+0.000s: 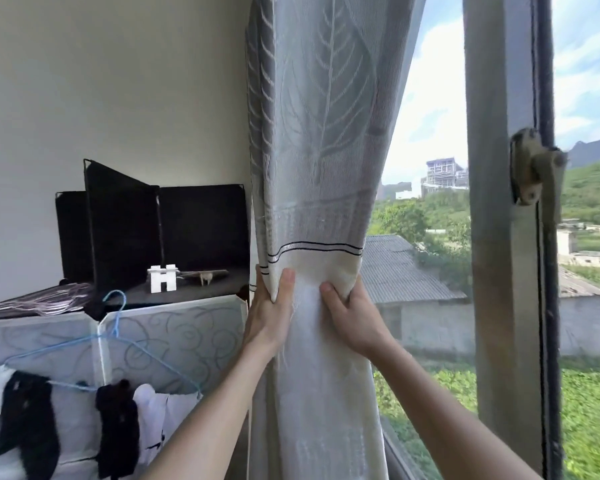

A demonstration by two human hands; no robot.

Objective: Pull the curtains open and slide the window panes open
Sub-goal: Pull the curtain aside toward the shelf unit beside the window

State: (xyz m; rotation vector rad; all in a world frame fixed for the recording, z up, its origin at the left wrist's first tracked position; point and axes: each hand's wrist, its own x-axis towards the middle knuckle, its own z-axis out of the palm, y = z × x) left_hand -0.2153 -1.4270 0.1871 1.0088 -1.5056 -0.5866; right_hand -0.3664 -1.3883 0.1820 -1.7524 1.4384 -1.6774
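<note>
Head view: the curtain [312, 133], pale grey with a leaf pattern and two dark lines above its cream lower band, hangs bunched into a narrow column at the left side of the window, next to the wall. The left hand [269, 317] grips the bunch from the left, thumb on the front and fingers wrapped behind. The right hand [352, 320] grips it from the right, fingers curled into the cloth. Both hands are at the same height, on the cream band. To the right stands the upright window frame [499, 271], which carries a latch [534, 168]. Roofs and green hills show beyond. At left, a blue hanger [118, 334] hangs on a cloth wardrobe [187, 334].
</note>
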